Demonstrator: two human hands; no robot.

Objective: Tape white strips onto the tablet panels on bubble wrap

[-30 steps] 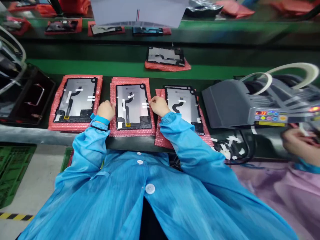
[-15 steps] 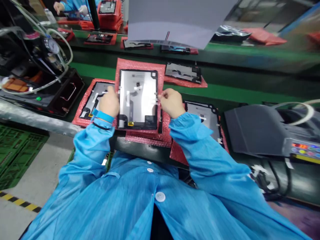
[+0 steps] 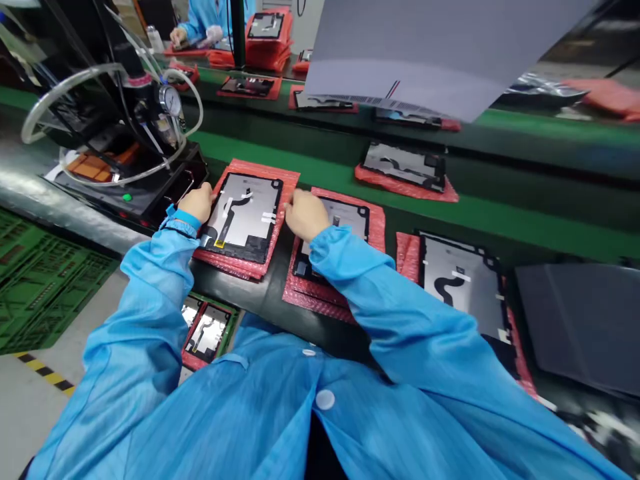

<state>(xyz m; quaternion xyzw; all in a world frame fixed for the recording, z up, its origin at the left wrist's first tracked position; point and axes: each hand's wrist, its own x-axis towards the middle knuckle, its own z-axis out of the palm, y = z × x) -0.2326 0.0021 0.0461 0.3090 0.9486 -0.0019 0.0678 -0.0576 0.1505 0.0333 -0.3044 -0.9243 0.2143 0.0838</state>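
Observation:
A tablet back panel [image 3: 245, 215], silver with black flex cables and white tape strips, lies on a red bubble-wrap sheet [image 3: 287, 177] at the left of the dark bench edge. My left hand [image 3: 197, 203] grips its left edge with curled fingers. My right hand [image 3: 304, 213] holds its right edge the same way. The panel and its sheet rest on top of another red sheet. Just right of my right hand a second panel [image 3: 345, 217] lies on its own wrap. A third panel [image 3: 460, 283] sits farther right.
A press machine with clear tubing and a gauge [image 3: 171, 100] stands at the left. The green conveyor [image 3: 480, 213] carries another panel [image 3: 405, 163]. A grey device [image 3: 580, 327] is at the right. Below the bench a bin holds panels [image 3: 207, 330], beside green crates [image 3: 30, 287]. Another person's hands [image 3: 177, 35] work far back.
Both hands lifted the middle panel on its wrap, carried it left and lowered it onto the leftmost stack. The view has swung left, bringing the press machine into sight.

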